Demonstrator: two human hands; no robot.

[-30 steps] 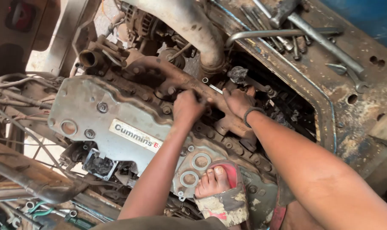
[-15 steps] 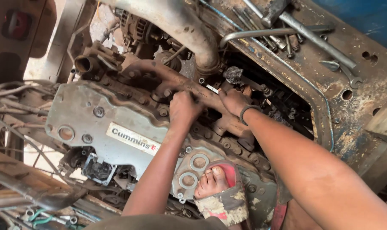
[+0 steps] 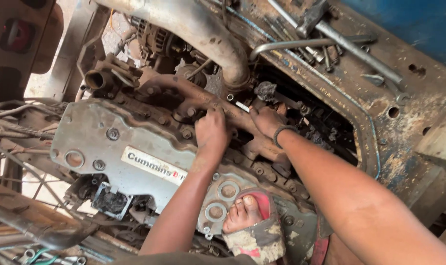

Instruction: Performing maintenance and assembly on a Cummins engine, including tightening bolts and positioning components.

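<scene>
Both hands are on the rusty exhaust manifold [image 3: 193, 100] that runs along the far side of the engine. The left hand [image 3: 211, 131] lies knuckles-up with fingers curled down over the manifold's edge; whether it grips anything cannot be told. The right hand [image 3: 266, 120], with a dark band at the wrist, rests just beside it, fingers bent against the manifold near a small pale piece [image 3: 242, 106] at its fingertips; whether it holds that piece is unclear. Just below the left hand sits the grey valve cover [image 3: 110, 142]. A bare foot in a red sandal [image 3: 246, 214] stands on the engine below both forearms. Above the hands curves a large pipe [image 3: 203, 29]. Spanners [image 3: 360, 54] lie on the rusted frame beyond the right hand.
</scene>
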